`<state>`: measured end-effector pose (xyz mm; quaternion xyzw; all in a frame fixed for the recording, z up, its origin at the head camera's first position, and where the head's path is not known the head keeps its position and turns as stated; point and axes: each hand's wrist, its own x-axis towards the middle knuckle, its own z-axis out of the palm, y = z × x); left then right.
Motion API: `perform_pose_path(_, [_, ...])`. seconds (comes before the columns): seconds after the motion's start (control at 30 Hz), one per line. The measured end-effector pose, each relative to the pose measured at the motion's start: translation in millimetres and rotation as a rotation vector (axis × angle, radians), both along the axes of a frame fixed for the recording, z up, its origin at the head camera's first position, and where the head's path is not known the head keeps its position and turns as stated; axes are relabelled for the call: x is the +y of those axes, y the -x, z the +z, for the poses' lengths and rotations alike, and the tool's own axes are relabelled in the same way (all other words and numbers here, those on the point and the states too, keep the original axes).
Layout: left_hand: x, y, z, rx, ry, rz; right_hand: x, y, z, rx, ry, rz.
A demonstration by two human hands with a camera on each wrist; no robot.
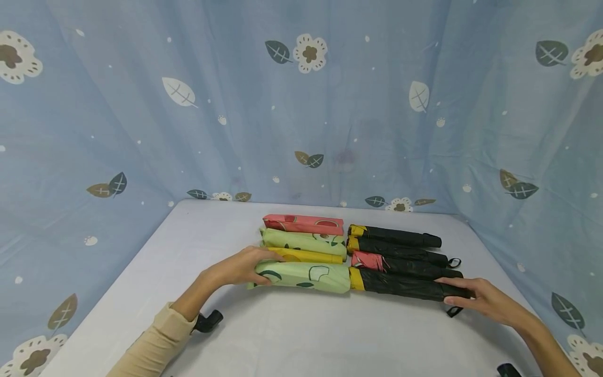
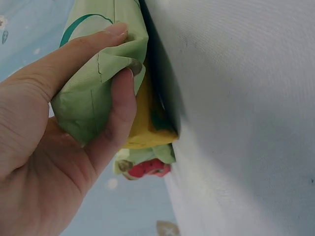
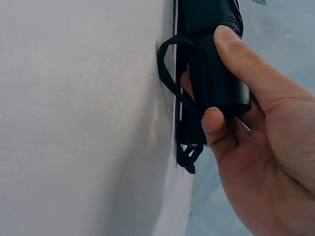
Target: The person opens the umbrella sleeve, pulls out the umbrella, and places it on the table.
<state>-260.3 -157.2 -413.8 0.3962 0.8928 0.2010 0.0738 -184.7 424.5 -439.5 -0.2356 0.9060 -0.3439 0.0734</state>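
Observation:
My left hand [image 1: 242, 268] pinches the outer end of a green avocado-print umbrella sleeve [image 1: 308, 276]. In the left wrist view, fingers and thumb bunch its fabric [image 2: 88, 108]; whether something fills it I cannot tell. With thumb and fingers round its handle end, my right hand [image 1: 487, 301] grips a black folded umbrella [image 1: 400, 284] with a yellow band at the inner end. That band meets the green sleeve's inner end. A wrist strap [image 3: 170, 66] loops off the black handle [image 3: 221, 83] in the right wrist view.
Behind the green sleeve lie a yellow sleeve [image 1: 306, 255], another green one [image 1: 301, 241] and a red watermelon-print one [image 1: 303, 224]. Further black umbrellas [image 1: 400, 235] lie beside them on the white table [image 1: 301, 335]. A blue patterned curtain [image 1: 301, 115] surrounds the table.

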Motion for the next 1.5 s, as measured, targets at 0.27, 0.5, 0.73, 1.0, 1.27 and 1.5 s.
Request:
perform_pose_path(0.27, [-1.0,-0.4,-0.4,0.003,-0.008,0.000,6.8,0.5,-2.6,-0.003,-0.030,-0.028])
perform_pose_path(0.5, [-2.1,-1.6,1.2,-0.031,-0.044,0.008,7.5,0.1,-6.7,0.038,-0.054,-0.046])
perform_pose_path(0.73, [-3.9,-1.6,1.2,-0.028,-0.084,-0.023,6.4,1.3,-5.9,0.062,-0.107,-0.098])
perform_pose_path(1.0, [-11.2,-1.2,7.2,-0.049,-0.135,0.002,8.3,1.0,-3.8,0.083,-0.105,-0.099])
perform_pose_path(1.27, [-15.3,-0.8,10.8,-0.023,-0.156,0.007,14.5,0.4,2.8,0.062,-0.112,-0.135])
perform_pose_path(1.5, [-17.6,2.2,12.6,-0.039,-0.190,0.030,21.4,5.4,7.6,0.185,-0.128,-0.188])
